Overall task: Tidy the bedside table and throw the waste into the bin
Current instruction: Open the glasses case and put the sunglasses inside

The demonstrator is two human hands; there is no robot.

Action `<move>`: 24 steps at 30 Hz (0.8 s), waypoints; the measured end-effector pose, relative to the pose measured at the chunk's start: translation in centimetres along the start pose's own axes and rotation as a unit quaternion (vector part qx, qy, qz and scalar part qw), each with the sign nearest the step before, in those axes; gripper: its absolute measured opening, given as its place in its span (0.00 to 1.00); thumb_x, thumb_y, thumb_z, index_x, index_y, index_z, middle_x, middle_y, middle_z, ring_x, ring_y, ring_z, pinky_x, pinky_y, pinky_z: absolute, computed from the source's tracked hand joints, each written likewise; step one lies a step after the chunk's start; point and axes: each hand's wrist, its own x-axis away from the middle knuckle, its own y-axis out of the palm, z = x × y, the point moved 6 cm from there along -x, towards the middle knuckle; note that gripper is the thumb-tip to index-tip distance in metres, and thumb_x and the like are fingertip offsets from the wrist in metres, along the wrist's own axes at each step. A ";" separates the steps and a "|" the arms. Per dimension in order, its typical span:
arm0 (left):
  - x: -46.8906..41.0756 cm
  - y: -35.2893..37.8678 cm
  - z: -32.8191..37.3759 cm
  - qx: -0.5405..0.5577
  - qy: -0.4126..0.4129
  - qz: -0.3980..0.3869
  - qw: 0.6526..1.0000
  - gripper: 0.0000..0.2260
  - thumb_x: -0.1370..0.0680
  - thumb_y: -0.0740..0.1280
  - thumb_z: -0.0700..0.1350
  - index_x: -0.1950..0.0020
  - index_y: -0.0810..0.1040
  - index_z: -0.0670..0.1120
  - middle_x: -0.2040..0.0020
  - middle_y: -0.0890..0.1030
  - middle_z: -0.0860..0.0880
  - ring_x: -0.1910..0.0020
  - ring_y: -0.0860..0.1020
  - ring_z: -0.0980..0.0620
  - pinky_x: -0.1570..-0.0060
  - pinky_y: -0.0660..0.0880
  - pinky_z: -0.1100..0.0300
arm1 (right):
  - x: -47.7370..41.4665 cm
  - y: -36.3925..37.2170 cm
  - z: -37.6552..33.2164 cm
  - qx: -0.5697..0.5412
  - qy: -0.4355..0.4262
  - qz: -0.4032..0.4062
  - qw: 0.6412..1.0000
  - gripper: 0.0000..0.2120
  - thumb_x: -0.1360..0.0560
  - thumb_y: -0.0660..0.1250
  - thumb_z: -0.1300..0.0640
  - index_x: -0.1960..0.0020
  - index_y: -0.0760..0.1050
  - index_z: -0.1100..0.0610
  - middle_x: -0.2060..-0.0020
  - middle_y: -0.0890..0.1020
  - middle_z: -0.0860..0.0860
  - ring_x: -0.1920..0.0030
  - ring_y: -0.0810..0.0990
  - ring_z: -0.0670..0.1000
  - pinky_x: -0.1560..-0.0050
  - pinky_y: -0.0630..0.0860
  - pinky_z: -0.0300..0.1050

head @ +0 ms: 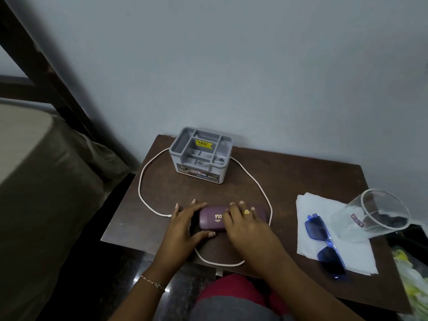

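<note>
A purple glasses case (212,220) with gold lettering lies near the front of the brown bedside table (301,179). My left hand (185,225) grips its left end, thumb at the front. My right hand (245,222), with a gold ring, lies over its right half and hides that part. A white cable (144,177) loops around the case and behind a grey compartment organiser (201,156) at the back. To the right, blue sunglasses (325,244) rest on white tissue paper (308,207), and a clear glass (372,215) lies tipped on its side.
A bed with a beige mattress (34,172) and dark frame stands to the left. The pale wall runs right behind the table. A yellow-green plastic bag (414,279) shows at the right edge. My red-clothed knee is below the table front.
</note>
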 end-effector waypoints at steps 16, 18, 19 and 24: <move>-0.2 0.4 -1.0 0.049 -0.029 -0.010 0.998 0.30 0.38 0.76 0.54 0.39 0.70 0.65 0.40 0.77 0.62 0.35 0.71 0.60 0.26 0.48 0.66 | 0.2 -1.0 1.4 -0.080 0.018 -0.004 0.997 0.12 0.37 0.69 0.59 0.54 0.74 0.55 0.59 0.82 0.51 0.62 0.83 0.53 0.71 0.77 0.43; -0.1 0.4 -1.4 0.054 -0.046 0.001 0.997 0.33 0.35 0.78 0.47 0.35 0.69 0.64 0.36 0.75 0.58 0.28 0.63 0.54 0.27 0.51 0.63 | 1.9 -0.2 4.5 -0.177 0.106 -0.020 0.978 0.20 0.36 0.72 0.60 0.45 0.76 0.53 0.46 0.81 0.49 0.53 0.81 0.53 0.60 0.79 0.45; 0.0 0.4 -1.4 0.055 -0.051 0.006 0.997 0.34 0.35 0.77 0.46 0.34 0.68 0.64 0.34 0.75 0.58 0.26 0.60 0.52 0.28 0.52 0.63 | 2.9 0.7 6.0 -0.229 0.147 -0.038 0.961 0.22 0.32 0.70 0.61 0.39 0.73 0.51 0.39 0.77 0.47 0.45 0.78 0.53 0.50 0.77 0.46; 0.2 0.4 -1.4 0.076 -0.046 -0.008 0.996 0.38 0.36 0.78 0.44 0.31 0.65 0.59 0.42 0.76 0.70 0.39 0.73 0.67 0.28 0.61 0.44 | 4.7 1.6 8.7 -0.527 0.239 -0.054 0.813 0.22 0.26 0.68 0.62 0.37 0.71 0.44 0.45 0.74 0.39 0.43 0.75 0.41 0.47 0.70 0.26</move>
